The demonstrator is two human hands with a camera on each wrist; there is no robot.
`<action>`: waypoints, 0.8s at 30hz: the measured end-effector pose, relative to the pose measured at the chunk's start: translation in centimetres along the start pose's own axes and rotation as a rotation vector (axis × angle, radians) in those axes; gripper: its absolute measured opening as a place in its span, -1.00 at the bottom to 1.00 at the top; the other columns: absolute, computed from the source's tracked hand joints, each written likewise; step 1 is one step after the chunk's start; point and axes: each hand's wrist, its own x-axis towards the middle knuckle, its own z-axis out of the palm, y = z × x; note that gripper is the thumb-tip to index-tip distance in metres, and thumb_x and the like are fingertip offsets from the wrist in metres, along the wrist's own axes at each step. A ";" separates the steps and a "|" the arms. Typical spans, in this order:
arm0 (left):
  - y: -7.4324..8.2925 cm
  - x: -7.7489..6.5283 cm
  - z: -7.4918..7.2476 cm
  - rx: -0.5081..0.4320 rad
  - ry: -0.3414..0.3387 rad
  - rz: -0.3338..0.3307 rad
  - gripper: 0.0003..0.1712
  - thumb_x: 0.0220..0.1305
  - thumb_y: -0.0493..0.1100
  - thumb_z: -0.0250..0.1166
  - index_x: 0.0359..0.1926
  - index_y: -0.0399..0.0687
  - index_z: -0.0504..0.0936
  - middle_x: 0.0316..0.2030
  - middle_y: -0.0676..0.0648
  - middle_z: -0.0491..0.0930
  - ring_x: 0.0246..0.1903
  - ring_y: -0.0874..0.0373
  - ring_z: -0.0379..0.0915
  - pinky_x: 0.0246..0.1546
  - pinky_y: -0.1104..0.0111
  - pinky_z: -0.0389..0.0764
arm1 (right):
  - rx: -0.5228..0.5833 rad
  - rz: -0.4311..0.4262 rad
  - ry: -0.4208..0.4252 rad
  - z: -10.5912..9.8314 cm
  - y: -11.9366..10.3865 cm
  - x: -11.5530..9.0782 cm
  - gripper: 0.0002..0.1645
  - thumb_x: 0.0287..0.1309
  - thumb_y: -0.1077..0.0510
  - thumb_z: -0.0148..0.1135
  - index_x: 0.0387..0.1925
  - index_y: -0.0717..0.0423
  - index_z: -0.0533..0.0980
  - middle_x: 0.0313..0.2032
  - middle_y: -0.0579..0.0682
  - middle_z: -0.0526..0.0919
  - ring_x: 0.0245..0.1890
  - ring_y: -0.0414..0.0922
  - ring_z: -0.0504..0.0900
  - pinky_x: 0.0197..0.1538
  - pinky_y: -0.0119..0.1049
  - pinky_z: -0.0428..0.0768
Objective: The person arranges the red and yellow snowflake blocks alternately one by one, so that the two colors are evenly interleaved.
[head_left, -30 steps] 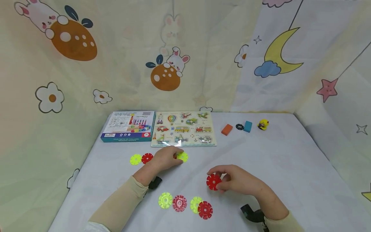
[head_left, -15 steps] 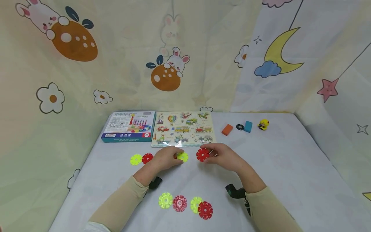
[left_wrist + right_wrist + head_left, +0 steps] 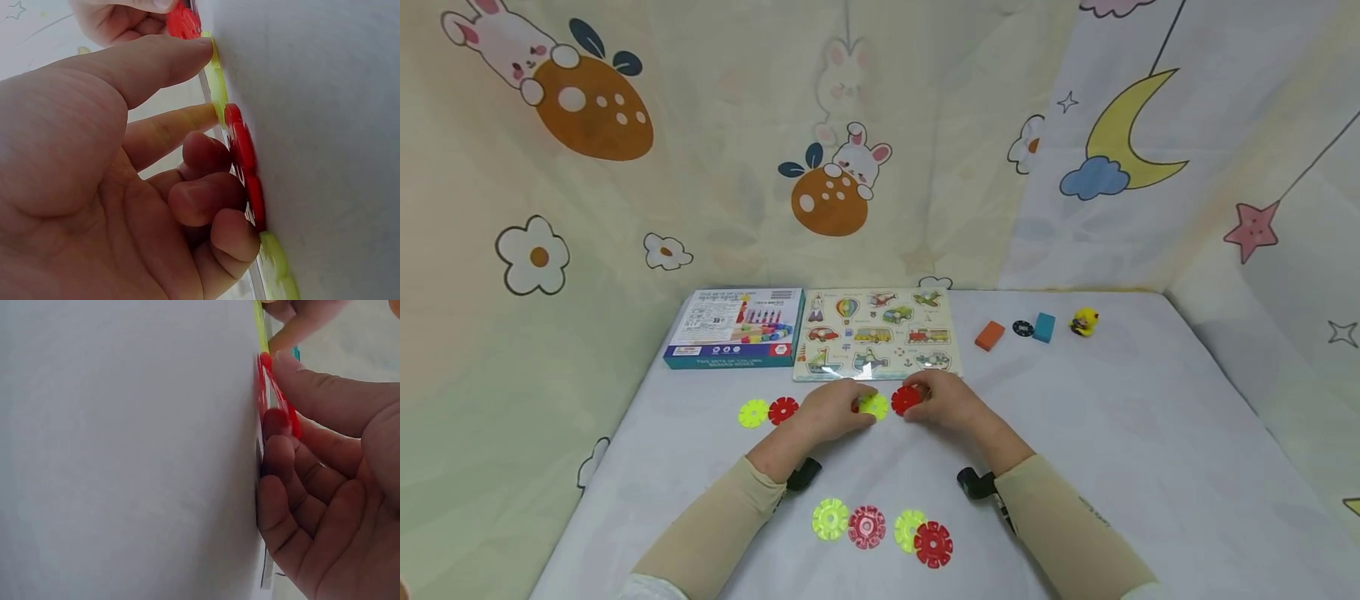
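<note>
My left hand (image 3: 829, 411) holds a yellow-green notched plastic disc (image 3: 875, 407) by its edges, thumb and index finger on either side, down at the cloth. Its other fingers rest against a red disc (image 3: 244, 153) in the left wrist view. To the right, my right hand (image 3: 951, 403) pinches another red disc (image 3: 905, 400) close beside the yellow-green one. That red disc (image 3: 284, 400) is tilted, its lower edge near the cloth in the right wrist view. Left of my left hand lie a yellow-green disc (image 3: 752, 413) and a red disc (image 3: 783, 409), partly covered by the hand.
Nearer me lie yellow-green discs (image 3: 831, 520) and red discs (image 3: 867, 527), one red overlapping its neighbour. Behind the hands are a flat box (image 3: 733, 329) and a picture puzzle board (image 3: 876, 333). Orange block (image 3: 990, 336), black chip (image 3: 1022, 328), blue block (image 3: 1043, 327) and yellow figure (image 3: 1084, 322) stand back right.
My right hand has carried its red disc away from me and leftward, from above the near discs to beside the yellow-green one. My left hand has stayed in place.
</note>
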 end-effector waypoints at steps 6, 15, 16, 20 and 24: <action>0.3 0.3 -0.1 0.029 0.001 -0.007 -0.41 0.08 0.08 0.39 0.16 0.07 0.55 -0.29 0.13 0.54 -0.31 0.16 0.37 -0.25 0.29 0.40 | -0.094 0.003 0.031 -0.1 -0.2 -0.2 -0.48 -0.13 0.12 0.51 -0.06 0.07 0.54 -0.28 -0.01 0.50 -0.25 -0.09 0.41 -0.22 -0.28 0.47; 2.1 1.6 0.5 0.032 0.035 0.019 -0.41 0.09 0.03 0.37 0.16 -0.01 0.55 -0.13 0.02 0.59 -0.26 0.14 0.43 -0.18 0.24 0.47 | -0.114 -0.010 0.034 0.0 0.7 0.2 -0.63 -0.08 0.15 0.47 -0.19 0.10 0.57 -0.38 -0.01 0.48 -0.30 -0.10 0.41 -0.28 -0.30 0.44; 2.3 1.9 0.7 0.029 0.033 0.029 -0.41 0.09 0.03 0.37 0.16 0.00 0.55 -0.12 0.02 0.60 -0.26 0.13 0.44 -0.19 0.24 0.48 | -0.112 -0.018 0.030 0.1 0.7 0.2 -0.64 -0.08 0.15 0.47 -0.20 0.10 0.56 -0.39 0.00 0.48 -0.31 -0.10 0.41 -0.29 -0.29 0.43; 2.8 2.9 1.4 0.024 0.001 0.055 -0.46 0.08 0.05 0.38 0.10 0.02 0.60 -0.23 0.10 0.60 -0.31 0.20 0.44 -0.30 0.34 0.47 | -0.114 -0.050 0.013 0.2 0.8 0.3 -0.67 -0.08 0.16 0.46 -0.22 0.11 0.56 -0.42 0.01 0.47 -0.33 -0.11 0.41 -0.32 -0.29 0.43; 2.8 3.4 1.6 -0.002 -0.010 0.062 -0.55 0.08 0.03 0.39 0.02 0.07 0.65 -0.40 0.18 0.54 -0.41 0.23 0.40 -0.41 0.40 0.42 | -0.128 -0.067 0.015 0.0 0.7 0.1 -0.64 -0.06 0.16 0.45 -0.18 0.10 0.56 -0.39 -0.02 0.49 -0.32 -0.12 0.41 -0.30 -0.31 0.45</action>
